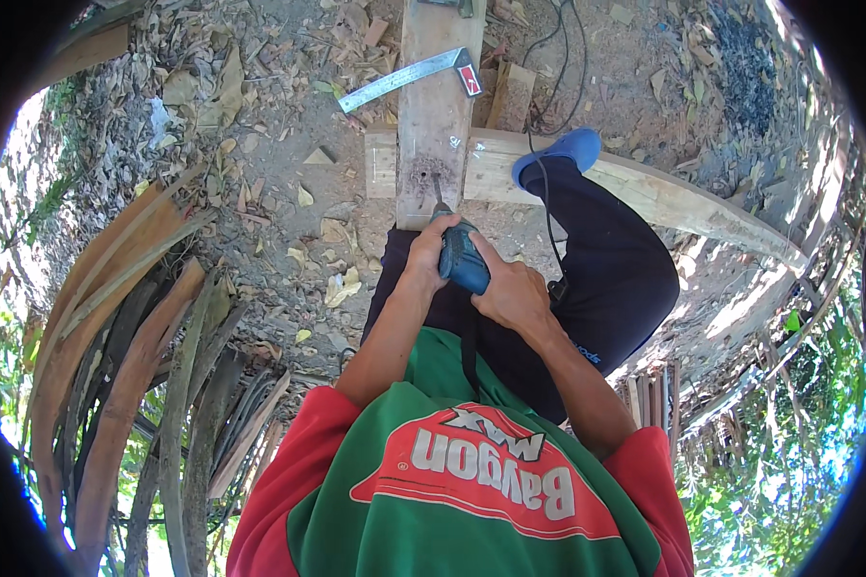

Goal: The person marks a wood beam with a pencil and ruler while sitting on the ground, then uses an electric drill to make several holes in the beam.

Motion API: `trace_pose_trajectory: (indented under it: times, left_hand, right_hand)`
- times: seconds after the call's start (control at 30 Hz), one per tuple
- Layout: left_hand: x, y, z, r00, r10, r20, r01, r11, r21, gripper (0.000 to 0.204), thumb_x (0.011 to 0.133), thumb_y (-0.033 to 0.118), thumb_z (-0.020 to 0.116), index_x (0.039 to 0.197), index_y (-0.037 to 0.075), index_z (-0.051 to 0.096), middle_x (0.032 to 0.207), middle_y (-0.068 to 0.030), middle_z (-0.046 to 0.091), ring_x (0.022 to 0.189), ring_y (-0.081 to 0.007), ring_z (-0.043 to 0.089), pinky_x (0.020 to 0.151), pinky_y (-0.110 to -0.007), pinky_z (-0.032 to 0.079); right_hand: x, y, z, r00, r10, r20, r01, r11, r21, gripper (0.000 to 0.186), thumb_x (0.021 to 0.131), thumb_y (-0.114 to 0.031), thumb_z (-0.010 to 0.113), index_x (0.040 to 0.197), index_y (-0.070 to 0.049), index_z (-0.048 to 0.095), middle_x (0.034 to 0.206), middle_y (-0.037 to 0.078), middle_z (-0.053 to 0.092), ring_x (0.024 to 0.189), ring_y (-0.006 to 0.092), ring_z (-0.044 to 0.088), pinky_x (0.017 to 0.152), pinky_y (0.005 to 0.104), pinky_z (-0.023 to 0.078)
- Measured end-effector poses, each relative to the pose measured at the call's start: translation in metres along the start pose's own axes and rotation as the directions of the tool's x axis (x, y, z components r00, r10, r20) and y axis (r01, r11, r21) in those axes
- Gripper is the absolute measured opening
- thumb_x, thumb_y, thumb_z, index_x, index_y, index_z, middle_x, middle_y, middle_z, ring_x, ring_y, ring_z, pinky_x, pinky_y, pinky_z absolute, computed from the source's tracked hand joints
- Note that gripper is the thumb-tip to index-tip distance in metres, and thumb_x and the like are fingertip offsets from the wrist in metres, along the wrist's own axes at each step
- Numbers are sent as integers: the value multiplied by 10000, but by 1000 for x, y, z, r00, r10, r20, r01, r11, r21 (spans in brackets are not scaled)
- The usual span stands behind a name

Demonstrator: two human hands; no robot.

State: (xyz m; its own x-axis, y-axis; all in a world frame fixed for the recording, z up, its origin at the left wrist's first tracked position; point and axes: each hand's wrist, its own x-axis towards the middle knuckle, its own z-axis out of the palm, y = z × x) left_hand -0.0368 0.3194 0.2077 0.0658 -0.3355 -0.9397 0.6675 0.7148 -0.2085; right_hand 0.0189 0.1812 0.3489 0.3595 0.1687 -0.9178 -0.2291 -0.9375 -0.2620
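Both of my hands are closed around a blue power drill (465, 258) in front of my lap. My left hand (430, 252) wraps the drill's front end near the chuck, while my right hand (513, 291) grips its rear part. The bit points away from me and meets the near end of a wooden plank (435, 115), close to a dark hole with wood dust around it. This plank lies across a second wooden beam (635, 183). Farther up the plank rests a metal try square (404, 79), its blade sticking out to the left.
A black cord (547, 207) runs past my right leg. My foot in a blue clog (573, 149) rests against the beam. Rough boards (130, 394) are stacked at left. Wood offcuts (515, 94) and dry leaves litter the ground.
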Motion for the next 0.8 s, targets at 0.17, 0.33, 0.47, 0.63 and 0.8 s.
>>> trace_pose_trajectory:
  times: [0.17, 0.33, 0.47, 0.63, 0.8]
  left_hand:
    - [3, -1, -3, 1000, 2, 21, -1, 999, -35, 284, 882, 258, 678, 1045, 42, 594, 891, -118, 685, 766, -262, 699, 742, -424, 601]
    - [5, 0, -3, 1000, -16, -2, 15, 999, -45, 278, 887, 261, 673, 1038, 39, 601, 885, -120, 688, 759, -260, 701, 737, -417, 603]
    - [2, 1, -1, 1000, 1, -10, -2, 999, -53, 278, 895, 270, 667, 1033, 35, 610, 877, -121, 694, 750, -256, 704, 731, -411, 604]
    - [2, 2, 0, 1000, -13, -5, 13, 998, -56, 277, 901, 274, 661, 1030, 34, 613, 873, -119, 696, 745, -251, 706, 726, -403, 605]
    - [1, 4, 0, 1000, -19, -2, 19, 998, -64, 282, 896, 274, 663, 1031, 32, 613, 879, -117, 697, 744, -249, 706, 727, -401, 606]
  right_hand:
    - [3, -1, -2, 1000, -9, 13, 10, 1000, -18, 918, 689, -250, 764, 1507, -269, 349, 905, 312, 676, 888, 473, 676, 843, 523, 529]
    - [6, -2, -1, 1000, -12, 8, 13, 999, -44, 921, 690, -256, 769, 1509, -273, 347, 894, 308, 676, 884, 468, 678, 837, 523, 531]
    - [9, -1, -1, 1000, -22, 3, 22, 998, -56, 928, 690, -256, 770, 1512, -276, 342, 887, 297, 680, 880, 464, 680, 839, 519, 528]
    - [10, -4, -1, 999, -9, 44, 12, 996, -86, 922, 706, -257, 780, 1515, -233, 341, 936, 249, 697, 889, 437, 686, 833, 511, 529]
    - [13, -3, -1, 999, -30, 45, 35, 994, -99, 918, 712, -255, 777, 1517, -228, 337, 927, 248, 697, 882, 432, 687, 829, 510, 529]
